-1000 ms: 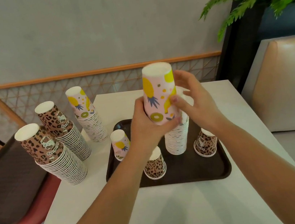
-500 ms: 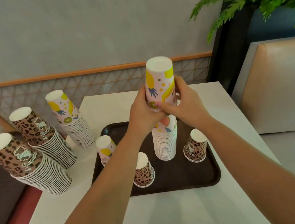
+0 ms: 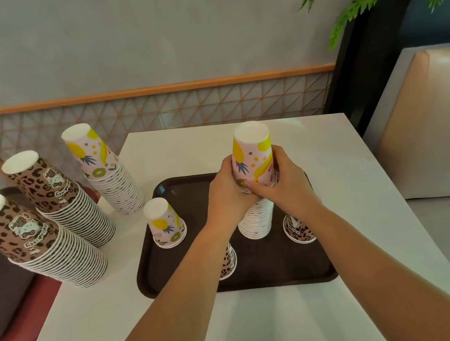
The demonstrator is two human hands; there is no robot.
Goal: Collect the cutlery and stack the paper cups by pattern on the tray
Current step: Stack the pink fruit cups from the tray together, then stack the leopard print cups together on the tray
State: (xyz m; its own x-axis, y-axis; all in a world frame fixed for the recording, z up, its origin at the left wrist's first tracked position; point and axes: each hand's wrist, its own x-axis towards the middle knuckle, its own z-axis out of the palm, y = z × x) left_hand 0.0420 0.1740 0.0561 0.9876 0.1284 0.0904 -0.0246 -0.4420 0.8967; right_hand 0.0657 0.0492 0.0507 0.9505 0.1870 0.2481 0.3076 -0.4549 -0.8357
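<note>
Both grips clamp the top cup of the pineapple stack (image 3: pixel 256 218), which stands upside down on the brown tray (image 3: pixel 186 190) near its far edge. My left hand (image 3: pixel 226 196) wraps its left side, fingers curled round the lower wall; my right hand (image 3: pixel 286 183) wraps the right side, thumb across the front. Both forearms reach in from the worktop's near edge. Along the worktop's left edge stand two leopard stacks (image 3: pixel 52 223) and a pineapple-print stack (image 3: pixel 108 172). On the tray, a single pineapple cup (image 3: pixel 164 222) sits by its left side, one leopard cup (image 3: pixel 228 262) under my left wrist, another leopard cup (image 3: pixel 298 228) beside my right wrist.
</note>
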